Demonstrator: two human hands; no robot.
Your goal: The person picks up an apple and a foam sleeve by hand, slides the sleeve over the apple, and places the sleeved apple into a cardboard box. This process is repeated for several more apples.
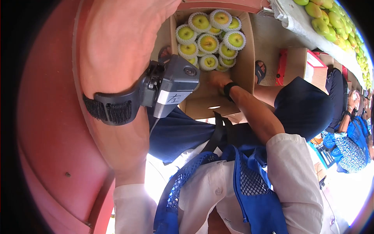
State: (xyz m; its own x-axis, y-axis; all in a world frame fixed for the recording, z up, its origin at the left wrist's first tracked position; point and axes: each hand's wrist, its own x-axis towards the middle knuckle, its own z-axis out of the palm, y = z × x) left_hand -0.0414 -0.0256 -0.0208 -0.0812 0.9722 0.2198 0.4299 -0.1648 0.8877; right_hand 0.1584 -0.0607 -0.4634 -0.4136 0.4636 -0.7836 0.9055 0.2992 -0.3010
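Note:
My left hand (120, 43) reaches toward the top of the view over the rim of a large red tub (50, 136). Its fingers are cut off by the frame edge. A grey device (171, 87) marked with a white label is strapped to that wrist. My right hand (217, 80), with a black band at the wrist, is inside an open cardboard box (245, 66). It sits just below several yellow-green pears in white foam nets (208, 43), touching or almost touching the nearest one. Its fingers are hidden, so I cannot tell what they grip.
A heap of loose green pears (331, 19) lies on a cloth at the top right. Closed cartons (307, 64) stand beside the box, with a sandalled foot (260, 72) between them. Another person in blue patterned clothing (350, 144) is at the right edge.

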